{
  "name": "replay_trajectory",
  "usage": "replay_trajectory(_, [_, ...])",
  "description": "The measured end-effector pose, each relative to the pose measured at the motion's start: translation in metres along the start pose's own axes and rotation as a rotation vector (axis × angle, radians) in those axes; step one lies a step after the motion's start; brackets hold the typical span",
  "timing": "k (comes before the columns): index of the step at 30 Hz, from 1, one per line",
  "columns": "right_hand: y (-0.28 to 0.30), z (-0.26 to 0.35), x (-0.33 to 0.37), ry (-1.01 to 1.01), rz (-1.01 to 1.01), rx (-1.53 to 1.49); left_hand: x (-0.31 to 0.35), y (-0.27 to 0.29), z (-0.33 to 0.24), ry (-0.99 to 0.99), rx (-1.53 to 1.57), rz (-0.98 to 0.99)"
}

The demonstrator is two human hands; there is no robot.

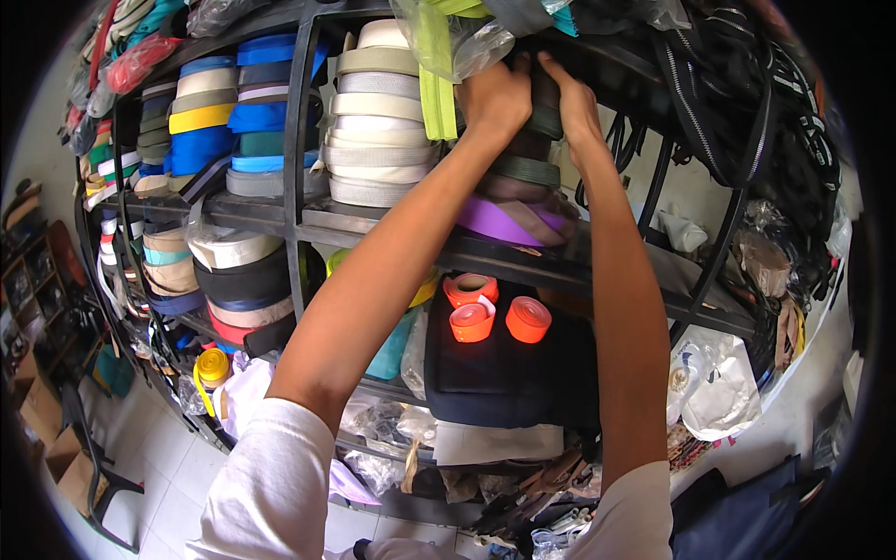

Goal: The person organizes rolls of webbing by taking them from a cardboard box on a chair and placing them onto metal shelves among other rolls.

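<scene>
Both my arms reach up to a stack of webbing rolls on the upper shelf. My left hand (497, 96) is closed around the left side of the dark rolls at the top, most of its fingers hidden behind them. My right hand (576, 105) grips the same dark webbing roll (545, 119) from the right, its fingers partly hidden. Below the hands, the stack shows a dark green roll (525, 171) and a purple roll (509, 220) at the base. A lime-green zipper tape (437, 105) hangs beside my left hand.
Cream and grey webbing rolls (378, 131) stand stacked to the left, past a black shelf post (301, 121). Black zippers (695, 117) hang at the right. Below, several orange tape rolls (528, 319) sit on folded black material (504, 378). A white plastic bag (723, 392) lies lower right.
</scene>
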State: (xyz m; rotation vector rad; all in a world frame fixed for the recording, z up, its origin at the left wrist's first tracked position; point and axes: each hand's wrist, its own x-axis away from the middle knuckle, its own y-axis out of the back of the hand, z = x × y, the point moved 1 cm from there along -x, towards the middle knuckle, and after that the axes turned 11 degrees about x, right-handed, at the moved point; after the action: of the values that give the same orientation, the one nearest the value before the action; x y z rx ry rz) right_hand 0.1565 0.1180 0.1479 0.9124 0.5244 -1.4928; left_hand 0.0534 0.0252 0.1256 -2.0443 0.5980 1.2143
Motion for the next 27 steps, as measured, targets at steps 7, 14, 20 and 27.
replay_trajectory(7, [0.022,0.025,0.048,-0.152,-0.054,-0.252,0.019,0.029,-0.025,0.197,0.026,0.187])
replay_trajectory(14, [0.033,0.044,0.131,0.061,-0.288,-0.435,0.095,0.069,-0.037,0.104,0.153,0.098])
replay_trajectory(20, [-0.049,0.094,0.295,0.116,-0.128,-0.753,0.16,0.235,-0.06,0.362,0.285,0.168])
replay_trajectory(27, [-0.263,0.181,0.551,-0.284,0.692,-0.694,0.241,0.561,-0.091,0.567,-0.296,-0.318])
